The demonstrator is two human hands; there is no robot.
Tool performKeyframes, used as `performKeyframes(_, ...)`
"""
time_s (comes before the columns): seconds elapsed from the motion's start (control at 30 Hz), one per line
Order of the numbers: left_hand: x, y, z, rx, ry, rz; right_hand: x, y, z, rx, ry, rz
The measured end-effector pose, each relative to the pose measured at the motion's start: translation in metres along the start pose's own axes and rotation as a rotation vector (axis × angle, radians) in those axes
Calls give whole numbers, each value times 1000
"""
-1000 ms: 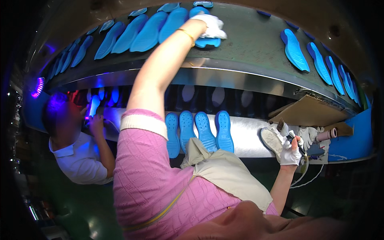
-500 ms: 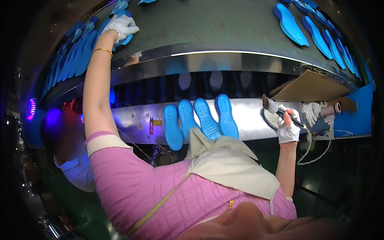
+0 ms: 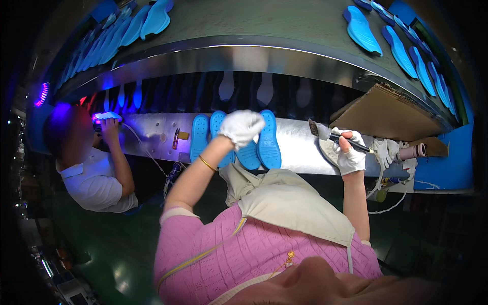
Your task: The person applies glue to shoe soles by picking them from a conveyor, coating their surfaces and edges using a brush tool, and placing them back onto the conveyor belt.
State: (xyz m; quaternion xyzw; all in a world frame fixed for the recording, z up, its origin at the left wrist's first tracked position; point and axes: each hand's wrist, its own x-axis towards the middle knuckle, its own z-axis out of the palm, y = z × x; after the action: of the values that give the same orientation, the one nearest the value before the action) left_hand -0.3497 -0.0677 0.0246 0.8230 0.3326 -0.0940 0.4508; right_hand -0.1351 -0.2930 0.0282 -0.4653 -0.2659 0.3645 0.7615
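Four-fingered grip aside, my right hand (image 3: 351, 155), in a white glove, is closed around the black handle of a brush (image 3: 321, 130); its dark bristles point up and left. My left hand (image 3: 243, 128), also gloved, is over a row of several blue shoe soles (image 3: 269, 145) on the metal ledge. Its fingers are curled, and it covers the upper part of one sole (image 3: 247, 156). Whether it grips that sole is hidden. A blue sole (image 3: 157, 19) lies on the green belt at the far left.
Beyond the ledge (image 3: 297, 142) runs a wide green belt (image 3: 264, 23) with rows of blue soles at both ends. A cardboard sheet (image 3: 389, 114), white gloves (image 3: 386, 150) and a pink roll (image 3: 413, 151) are at the right. Another person (image 3: 96, 173) works at the left.
My left hand has let go of the sole on the far-left belt and come back to the soles on the ledge. My right hand still holds the brush.
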Motion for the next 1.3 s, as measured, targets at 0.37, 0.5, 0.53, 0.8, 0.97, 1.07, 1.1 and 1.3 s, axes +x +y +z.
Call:
performKeyframes(0.37, 58, -68, 184, 11, 181, -497, -25, 4, -78, 83, 135, 35)
performKeyframes(0.5, 70, -55, 179, 37, 261, -595, -29, 0, -78, 89, 113, 25)
performKeyframes(0.53, 70, -48, 170, 145, 341, -557, -30, 0, -79, 79, 126, 31)
performKeyframes(0.8, 129, -33, 154, 146, 552, -471, -49, 2, -70, 78, 218, 25)
performKeyframes(0.97, 134, -13, 161, 238, 532, -651, -62, 2, -85, 7, 304, 11)
performKeyframes(1.07, 130, -5, 153, 306, 465, -592, -67, 5, -101, -5, 351, 11)
performKeyframes(1.1, 127, -5, 151, 346, 448, -533, -67, 3, -105, -35, 342, -9)
performKeyframes(1.3, 70, 58, 116, 171, 535, 313, -59, -11, -126, -119, 455, -112)
